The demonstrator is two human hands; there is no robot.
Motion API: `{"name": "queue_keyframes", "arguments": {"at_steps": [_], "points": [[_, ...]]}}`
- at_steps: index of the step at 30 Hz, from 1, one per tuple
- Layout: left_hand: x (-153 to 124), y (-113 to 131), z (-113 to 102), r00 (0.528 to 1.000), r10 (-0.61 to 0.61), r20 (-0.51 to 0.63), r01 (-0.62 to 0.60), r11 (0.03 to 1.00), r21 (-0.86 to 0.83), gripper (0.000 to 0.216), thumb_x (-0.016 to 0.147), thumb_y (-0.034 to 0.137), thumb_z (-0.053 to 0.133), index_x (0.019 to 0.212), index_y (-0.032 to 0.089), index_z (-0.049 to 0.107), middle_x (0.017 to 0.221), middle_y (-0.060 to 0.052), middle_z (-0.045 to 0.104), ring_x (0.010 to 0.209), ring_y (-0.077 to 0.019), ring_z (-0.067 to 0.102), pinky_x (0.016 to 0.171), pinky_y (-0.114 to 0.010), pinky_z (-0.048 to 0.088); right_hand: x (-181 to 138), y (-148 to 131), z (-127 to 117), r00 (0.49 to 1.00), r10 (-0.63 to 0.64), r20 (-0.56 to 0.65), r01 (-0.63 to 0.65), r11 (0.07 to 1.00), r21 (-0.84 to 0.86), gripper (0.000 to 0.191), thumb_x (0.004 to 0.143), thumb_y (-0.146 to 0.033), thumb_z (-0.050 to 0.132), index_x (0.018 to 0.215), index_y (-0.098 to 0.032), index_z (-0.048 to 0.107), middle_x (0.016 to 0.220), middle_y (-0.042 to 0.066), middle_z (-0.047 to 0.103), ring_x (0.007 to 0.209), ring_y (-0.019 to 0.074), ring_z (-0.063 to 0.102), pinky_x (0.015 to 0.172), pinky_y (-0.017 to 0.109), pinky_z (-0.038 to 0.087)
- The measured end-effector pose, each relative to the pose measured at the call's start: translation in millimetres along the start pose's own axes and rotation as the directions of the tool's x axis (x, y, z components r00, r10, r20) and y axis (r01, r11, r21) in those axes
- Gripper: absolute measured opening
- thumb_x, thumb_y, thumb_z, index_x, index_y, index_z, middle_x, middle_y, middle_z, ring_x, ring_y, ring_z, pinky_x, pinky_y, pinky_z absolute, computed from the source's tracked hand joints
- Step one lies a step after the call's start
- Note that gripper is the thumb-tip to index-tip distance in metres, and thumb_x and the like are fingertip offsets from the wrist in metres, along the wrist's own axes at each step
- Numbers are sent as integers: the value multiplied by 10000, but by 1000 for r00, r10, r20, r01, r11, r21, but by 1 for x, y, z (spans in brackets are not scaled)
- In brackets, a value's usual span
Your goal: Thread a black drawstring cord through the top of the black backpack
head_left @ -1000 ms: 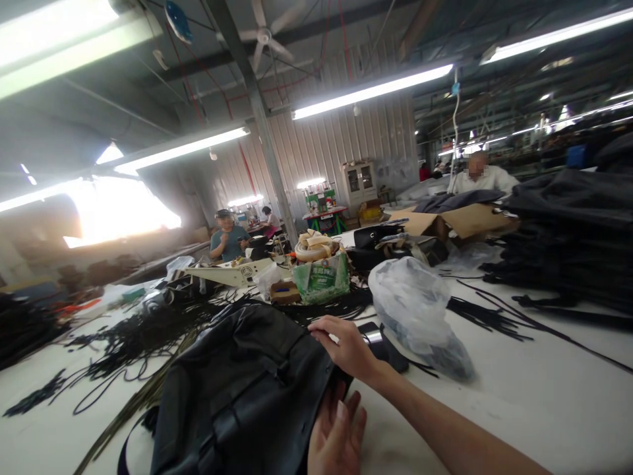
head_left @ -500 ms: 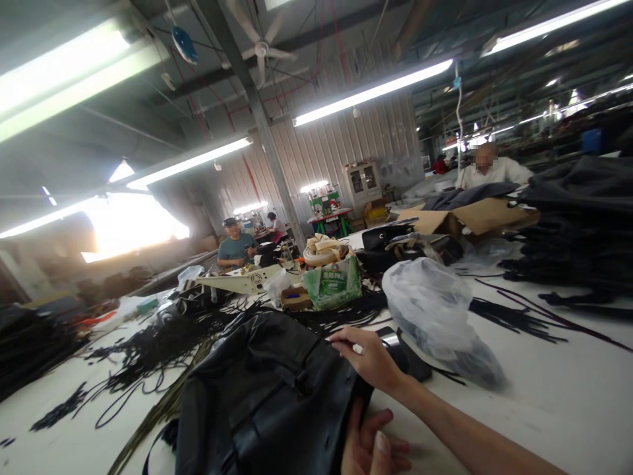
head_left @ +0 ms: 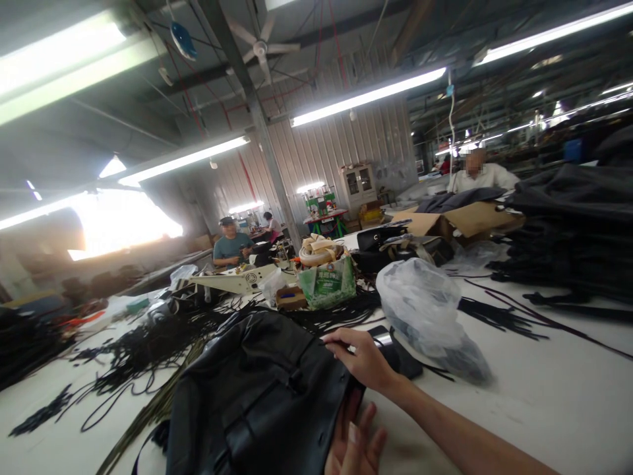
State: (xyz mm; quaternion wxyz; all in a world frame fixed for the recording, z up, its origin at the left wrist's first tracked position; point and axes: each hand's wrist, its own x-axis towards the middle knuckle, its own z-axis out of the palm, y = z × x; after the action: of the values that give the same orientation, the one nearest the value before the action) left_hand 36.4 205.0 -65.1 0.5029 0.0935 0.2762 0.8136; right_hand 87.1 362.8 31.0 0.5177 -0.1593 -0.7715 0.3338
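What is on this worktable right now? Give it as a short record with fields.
Setting: factory hall, white worktable
Right hand: rests on the top edge of the black leather bag; grip cannot be made out
Left hand: open, fingers spread, at the bag's near side
Beside the bag: clear plastic bag, dark phone-like slab
Farther back: green box, black cords, stacked dark fabric
Others: seated people in the background

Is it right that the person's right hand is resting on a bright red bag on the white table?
Not quite. In the head view the bag under the right hand is black, not red. It does lie on the white table.
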Motion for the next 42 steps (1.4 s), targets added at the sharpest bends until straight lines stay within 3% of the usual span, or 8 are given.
{"name": "queue_keyframes", "arguments": {"at_steps": [3,7,12,16,24,30,38,42], "points": [[3,0,4,998,56,20,-55,998,-28,658,644,397,1089,1239,222,869,1578,-228,659,1449,-481,637,1078,-522,653,0,-1,0,1000,-6,-8,6,1000,-6,150,1014,-240,747,1101,-261,868,1025,44,833,910,217,794,833,305,618],[2,9,16,994,101,38,-100,994,-33,480,795,275,982,1258,230,864,1526,-174,714,1526,-403,584,1283,-531,493,2,0,0,1000,-28,-7,28,1000,-8,145,1015,-228,747,1097,-240,867,1032,60,837,947,225,795,872,315,616],[-14,31,45,999,27,-39,-29,999,-30,449,842,82,873,1257,253,856,1570,-94,697,1537,-343,580,1268,-446,514,0,-1,-1,1000,-17,16,17,1000,22,145,1014,-224,758,1111,-208,864,1015,49,836,857,172,769,773,244,575],[-18,39,62,996,65,-64,-66,998,-22,502,855,-9,806,1291,238,838,1618,-85,658,1547,-340,568,1246,-445,538,0,-1,-1,998,-22,51,20,999,38,151,1017,-214,758,1128,-184,855,996,46,830,824,151,750,778,227,565],[-16,38,68,993,62,-101,-61,998,11,441,918,-6,760,1301,200,828,1618,-119,651,1529,-338,588,1233,-455,548,6,-4,-13,967,-125,221,138,990,-43,168,1057,-140,688,1128,-177,836,1090,66,830,1012,186,777,960,272,583],[-14,41,69,984,9,-178,-4,1000,28,352,963,-35,654,1204,141,841,1497,-147,736,1427,-295,684,1205,-409,569,18,-8,-44,872,-193,449,305,932,-193,209,1113,-153,628,1149,-183,832,1185,80,787,1091,187,750,975,276,565],[-7,37,60,993,26,-111,-23,999,27,345,949,-36,709,1211,142,845,1485,-138,745,1329,-273,747,1224,-411,562,35,-38,-66,612,-159,775,629,691,-355,274,1041,-13,634,1107,-203,819,1149,32,755,969,158,702,699,264,412],[-5,35,52,999,25,-44,-24,999,37,350,943,26,777,1260,162,837,1532,-133,717,1348,-283,737,1246,-426,548,41,-46,-61,526,-110,843,705,611,-360,272,1043,-3,631,1116,-195,808,1128,44,733,960,164,682,690,283,379]]}}
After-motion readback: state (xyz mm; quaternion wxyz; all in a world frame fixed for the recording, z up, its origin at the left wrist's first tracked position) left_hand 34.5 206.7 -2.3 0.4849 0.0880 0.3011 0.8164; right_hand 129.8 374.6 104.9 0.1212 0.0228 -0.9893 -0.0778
